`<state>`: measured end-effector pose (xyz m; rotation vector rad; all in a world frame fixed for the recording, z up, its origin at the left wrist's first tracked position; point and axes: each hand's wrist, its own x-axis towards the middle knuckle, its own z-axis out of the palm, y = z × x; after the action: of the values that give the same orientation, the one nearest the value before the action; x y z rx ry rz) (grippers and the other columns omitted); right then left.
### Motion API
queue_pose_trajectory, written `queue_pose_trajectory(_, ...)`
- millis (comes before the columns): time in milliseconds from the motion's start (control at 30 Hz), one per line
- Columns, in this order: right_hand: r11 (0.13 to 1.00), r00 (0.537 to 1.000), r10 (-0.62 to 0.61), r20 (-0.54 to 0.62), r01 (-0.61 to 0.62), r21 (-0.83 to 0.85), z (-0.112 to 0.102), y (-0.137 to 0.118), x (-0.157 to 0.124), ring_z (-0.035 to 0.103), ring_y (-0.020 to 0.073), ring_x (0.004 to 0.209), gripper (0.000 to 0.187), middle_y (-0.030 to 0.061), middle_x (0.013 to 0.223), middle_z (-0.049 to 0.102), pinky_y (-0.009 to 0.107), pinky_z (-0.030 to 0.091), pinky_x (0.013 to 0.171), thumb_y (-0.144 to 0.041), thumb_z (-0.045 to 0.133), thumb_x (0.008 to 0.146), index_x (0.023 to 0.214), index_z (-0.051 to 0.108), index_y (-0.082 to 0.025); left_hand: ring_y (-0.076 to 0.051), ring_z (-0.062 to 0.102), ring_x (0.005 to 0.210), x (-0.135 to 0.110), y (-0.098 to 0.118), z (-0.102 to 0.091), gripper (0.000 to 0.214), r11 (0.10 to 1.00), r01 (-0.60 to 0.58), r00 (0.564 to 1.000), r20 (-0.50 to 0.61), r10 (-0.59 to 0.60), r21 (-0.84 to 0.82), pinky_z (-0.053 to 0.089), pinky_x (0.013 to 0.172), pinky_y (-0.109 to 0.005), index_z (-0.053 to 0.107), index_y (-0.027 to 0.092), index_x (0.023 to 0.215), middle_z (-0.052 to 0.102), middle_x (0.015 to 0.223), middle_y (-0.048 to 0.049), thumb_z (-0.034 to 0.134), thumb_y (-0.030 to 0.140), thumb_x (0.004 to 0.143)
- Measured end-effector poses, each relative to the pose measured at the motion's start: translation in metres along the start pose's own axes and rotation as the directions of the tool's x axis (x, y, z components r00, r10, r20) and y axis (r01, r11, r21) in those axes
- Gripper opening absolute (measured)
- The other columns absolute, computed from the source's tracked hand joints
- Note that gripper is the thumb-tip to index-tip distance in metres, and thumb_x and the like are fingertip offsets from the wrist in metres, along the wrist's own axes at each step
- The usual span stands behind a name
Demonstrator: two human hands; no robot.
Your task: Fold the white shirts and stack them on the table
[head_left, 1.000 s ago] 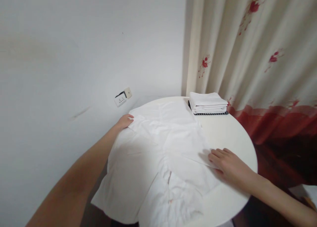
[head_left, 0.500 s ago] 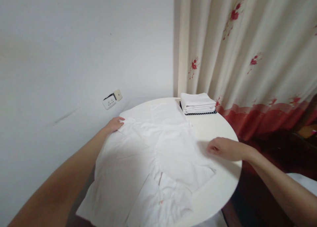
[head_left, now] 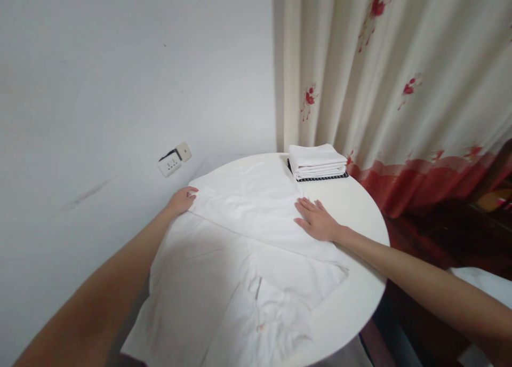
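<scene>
White round tabletop is covered by a white garment overhanging its near edge. The folded far part is pressed under the right hand, flat and open; its left corner is met by the left hand, grip unclear.

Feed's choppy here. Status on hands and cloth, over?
Left hand on cloth, far-left corner. Right hand flat on its right edge. Cloth spread over table, part folded. Towel stack beside it, far rim.
</scene>
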<state>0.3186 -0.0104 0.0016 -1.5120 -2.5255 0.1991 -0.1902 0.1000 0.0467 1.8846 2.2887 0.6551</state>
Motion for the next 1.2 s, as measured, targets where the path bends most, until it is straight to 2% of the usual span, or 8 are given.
queue_pose_trajectory(100, 0.999, 0.997, -0.009, -0.075, 0.006, -0.038, -0.007, -0.006, -0.012, 0.014, 0.0326, 0.153, 0.063, 0.0176, 0.165, 0.021, 0.063, 0.012, 0.120, -0.047, 0.033, 0.104, 0.156, 0.034, -0.013, -0.020, 0.061, 0.079, 0.006, -0.004, 0.005, 0.038, 0.997, -0.048, 0.999, -0.011, 0.048, 0.063, 0.047, 0.080, -0.027, 0.068, 0.018, 0.117, 0.064, 0.083, -0.0032, 0.052, 0.026, 0.083)
queue_pose_trajectory(267, 0.936, 0.937, -0.350, -0.011, 0.350, 0.026, -0.012, -0.018, -0.061, 0.017, 0.0262, 0.153, 0.061, 0.0103, 0.166, 0.021, 0.054, 0.010, 0.124, -0.047, 0.037, 0.104, 0.160, 0.026, -0.024, -0.024, 0.064, 0.099, 0.006, -0.011, 0.017, 0.038, 0.982, -0.125, 0.992, 0.051, 0.119, 0.141, 0.046, 0.092, -0.030, 0.067, 0.018, 0.120, 0.068, 0.099, -0.0079, 0.049, 0.025, 0.087)
queue_pose_trajectory(467, 0.941, 0.944, -0.318, 0.089, 0.303, 0.151, -0.023, -0.010, -0.109, 0.018, 0.0297, 0.153, 0.067, 0.0077, 0.166, 0.018, 0.057, 0.010, 0.123, -0.051, 0.042, 0.103, 0.162, 0.017, -0.032, -0.038, 0.056, 0.119, -0.007, 0.011, 0.018, 0.044, 0.945, -0.133, 0.988, -0.030, 0.149, 0.299, 0.044, 0.101, -0.051, 0.064, 0.017, 0.127, 0.059, 0.131, -0.0184, 0.053, 0.018, 0.084)
queue_pose_trajectory(533, 0.944, 0.947, -0.300, 0.112, 0.277, 0.181, -0.027, -0.015, -0.101, 0.019, 0.0308, 0.152, 0.065, 0.0073, 0.166, 0.020, 0.058, 0.011, 0.123, -0.052, 0.039, 0.103, 0.161, 0.017, -0.032, -0.040, 0.048, 0.129, -0.018, 0.039, 0.024, 0.047, 0.920, -0.218, 0.967, -0.055, 0.248, 0.327, 0.039, 0.105, -0.056, 0.060, 0.016, 0.133, 0.050, 0.144, -0.0193, 0.051, 0.018, 0.087)
queue_pose_trajectory(600, 0.952, 0.961, -0.267, 0.076, 0.251, 0.174, -0.028, -0.025, -0.081, 0.018, 0.0301, 0.153, 0.064, 0.0079, 0.166, 0.020, 0.058, 0.011, 0.123, -0.052, 0.035, 0.104, 0.162, 0.018, -0.030, -0.033, 0.045, 0.136, -0.034, 0.076, 0.038, 0.046, 0.890, -0.330, 0.937, -0.005, 0.350, 0.314, 0.034, 0.114, -0.048, 0.058, 0.019, 0.136, 0.048, 0.150, -0.0128, 0.047, 0.021, 0.092)
queue_pose_trajectory(800, 0.993, 0.993, -0.121, -0.003, 0.121, 0.006, -0.001, -0.039, -0.007, 0.017, 0.0292, 0.153, 0.071, 0.0182, 0.164, 0.020, 0.055, 0.014, 0.122, -0.055, 0.025, 0.104, 0.158, 0.029, -0.010, -0.029, 0.026, 0.151, -0.100, 0.161, 0.094, 0.054, 0.766, -0.630, 0.763, 0.288, 0.579, 0.128, 0.021, 0.120, -0.055, 0.037, 0.026, 0.155, 0.031, 0.163, -0.0076, 0.031, 0.043, 0.104)
queue_pose_trajectory(1067, 0.987, 0.988, 0.150, -0.031, -0.152, -0.058, 0.011, 0.020, 0.008, 0.018, 0.0312, 0.153, 0.073, 0.0172, 0.165, 0.022, 0.060, 0.016, 0.119, -0.060, 0.021, 0.102, 0.156, 0.030, -0.012, -0.031, 0.017, 0.153, -0.113, 0.159, 0.095, 0.056, 0.780, -0.614, 0.768, 0.320, 0.555, 0.120, 0.017, 0.121, -0.057, 0.030, 0.036, 0.158, 0.023, 0.166, -0.0031, 0.029, 0.053, 0.104)
queue_pose_trajectory(1200, 0.955, 0.949, 0.287, -0.133, -0.295, -0.045, 0.006, 0.019, 0.022, 0.020, 0.0351, 0.151, 0.068, 0.0235, 0.162, 0.025, 0.064, 0.021, 0.115, -0.053, 0.022, 0.103, 0.153, 0.034, -0.009, -0.030, 0.016, 0.154, -0.113, 0.162, 0.096, 0.056, 0.782, -0.611, 0.767, 0.334, 0.548, 0.122, 0.016, 0.121, -0.057, 0.030, 0.038, 0.157, 0.021, 0.167, -0.0019, 0.027, 0.056, 0.104)
